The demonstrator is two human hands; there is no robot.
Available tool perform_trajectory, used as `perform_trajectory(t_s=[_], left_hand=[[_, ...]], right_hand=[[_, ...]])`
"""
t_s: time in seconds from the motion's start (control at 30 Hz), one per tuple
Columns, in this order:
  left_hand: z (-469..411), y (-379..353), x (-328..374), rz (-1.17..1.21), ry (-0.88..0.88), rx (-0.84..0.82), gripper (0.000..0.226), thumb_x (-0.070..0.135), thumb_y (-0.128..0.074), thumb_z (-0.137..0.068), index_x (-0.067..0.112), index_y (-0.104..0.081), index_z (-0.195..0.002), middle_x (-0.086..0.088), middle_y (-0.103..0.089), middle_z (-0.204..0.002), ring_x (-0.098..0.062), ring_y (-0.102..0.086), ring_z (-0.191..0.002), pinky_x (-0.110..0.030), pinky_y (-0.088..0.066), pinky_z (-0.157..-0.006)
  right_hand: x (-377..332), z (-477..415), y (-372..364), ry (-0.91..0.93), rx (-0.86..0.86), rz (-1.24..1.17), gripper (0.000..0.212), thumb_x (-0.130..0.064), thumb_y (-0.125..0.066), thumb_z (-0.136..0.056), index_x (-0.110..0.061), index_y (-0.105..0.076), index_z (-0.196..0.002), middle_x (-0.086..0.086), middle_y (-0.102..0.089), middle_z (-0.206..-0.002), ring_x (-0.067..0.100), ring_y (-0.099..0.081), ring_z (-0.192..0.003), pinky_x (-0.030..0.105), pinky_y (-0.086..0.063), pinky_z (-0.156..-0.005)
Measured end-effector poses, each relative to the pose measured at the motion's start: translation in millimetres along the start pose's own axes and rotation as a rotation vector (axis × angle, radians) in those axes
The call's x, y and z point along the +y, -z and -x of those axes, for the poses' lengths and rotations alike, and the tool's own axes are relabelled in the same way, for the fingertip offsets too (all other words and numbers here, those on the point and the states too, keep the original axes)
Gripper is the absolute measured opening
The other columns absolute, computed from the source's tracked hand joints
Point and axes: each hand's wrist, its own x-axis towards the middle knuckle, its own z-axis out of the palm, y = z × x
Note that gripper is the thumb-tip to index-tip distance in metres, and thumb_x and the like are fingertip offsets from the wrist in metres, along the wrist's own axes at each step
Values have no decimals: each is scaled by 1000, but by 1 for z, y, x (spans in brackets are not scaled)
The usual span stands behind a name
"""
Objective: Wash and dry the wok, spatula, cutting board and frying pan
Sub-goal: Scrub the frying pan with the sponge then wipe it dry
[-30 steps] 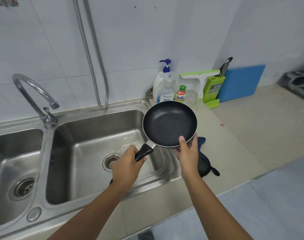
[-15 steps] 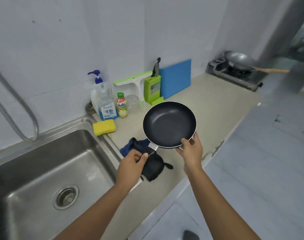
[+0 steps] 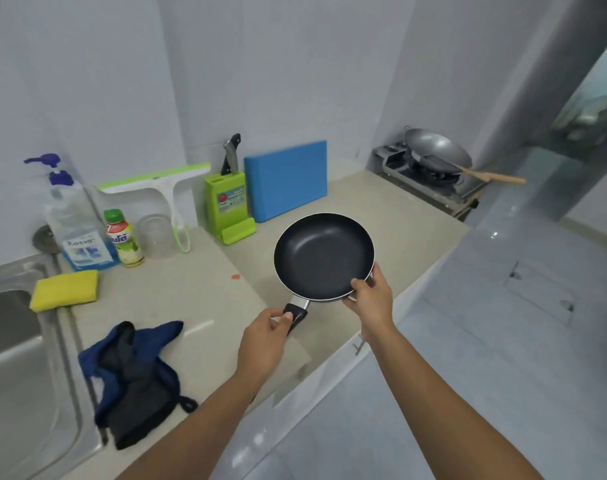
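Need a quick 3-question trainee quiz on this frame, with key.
1. True or false: the board lies flat on the counter.
2. The left grip holds the pan by its: A) rim B) handle C) base
3. Fill in: the wok sits on the ____.
Key: 1 false, it stands upright against the wall; 2 B; 3 stove.
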Motion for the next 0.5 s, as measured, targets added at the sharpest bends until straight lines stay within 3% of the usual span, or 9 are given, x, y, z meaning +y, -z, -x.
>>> perform_trajectory(t_s=[0.3,0.4,0.5], left_hand=[[-91,-76,17,21,74,101,17,39,-50,-98,25,-57,-105,4,-69,-86,-15,-65,-76,-32,-50,-74],[-128,-91,18,8,151,68,17,33,-54,-98,18,-51,-105,1,-67,-87,-19,-66,-82,-32,-49,-75],[-161,-99,24,53,242,-20,16,27,-57,-97,15,-47,-100,-1,-64,-83,-18,-62,-75,-30,-48,-66]], right_hand=[[-4,-148,-11,-43,-156,47,59,7,-43,-90,-31,-52,-134,0,-62,-122,25,-61,-108,27,-58,-65],[2,-196,-26,-77,-180,119,59,5,-44,-91,-26,-46,-141,0,-58,-130,25,-59,-112,30,-59,-68],[7,-240,-40,-99,-217,174,58,3,-45,-93,-23,-41,-144,1,-56,-132,26,-58,-114,31,-58,-68]])
